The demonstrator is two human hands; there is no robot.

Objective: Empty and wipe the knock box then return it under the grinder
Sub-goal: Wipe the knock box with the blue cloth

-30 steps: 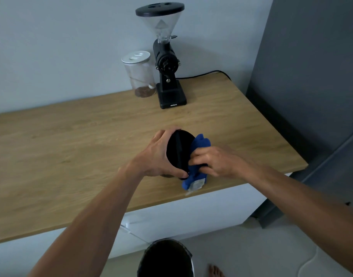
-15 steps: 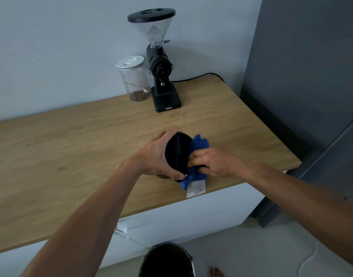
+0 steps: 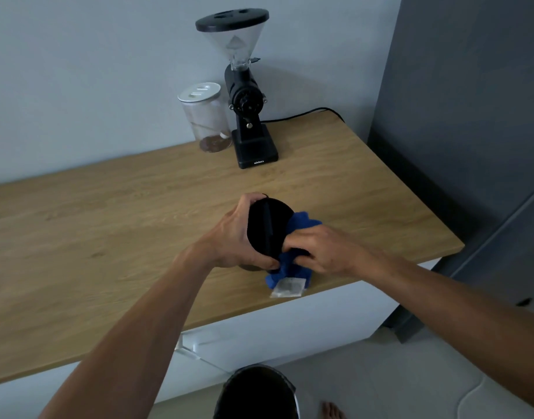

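I judge this to be the wiping step. My left hand (image 3: 232, 237) grips the black knock box (image 3: 267, 228) at frame centre, tipped on its side so its mouth faces right, above the front part of the wooden counter (image 3: 108, 237). My right hand (image 3: 323, 252) is closed on a blue cloth (image 3: 293, 267), pressing it into the lower edge of the box mouth. One bunch of cloth sticks out above the hand, another hangs below with a pale label at its end, near the counter's front edge.

The box interior reads only as black; I cannot tell whether any grounds or residue remain in it.

Next, I think, comes finishing the rub round the inside and the bar, then turning the box upright and carrying it to the grinder (image 3: 247, 95) at upper centre. The base plate under the spout is bare, so that looks like the spot. It calls for a steady left-hand hold while the right lets the cloth go.

Containers: the grinder's clear hopper looks empty. Just left of it stands a clear jar (image 3: 206, 119) with a white lid, holding a shallow brown layer and what seems a scoop. At the bottom edge, on the floor, a dark-lined bin (image 3: 255, 394) sits open; its contents are not discernible.
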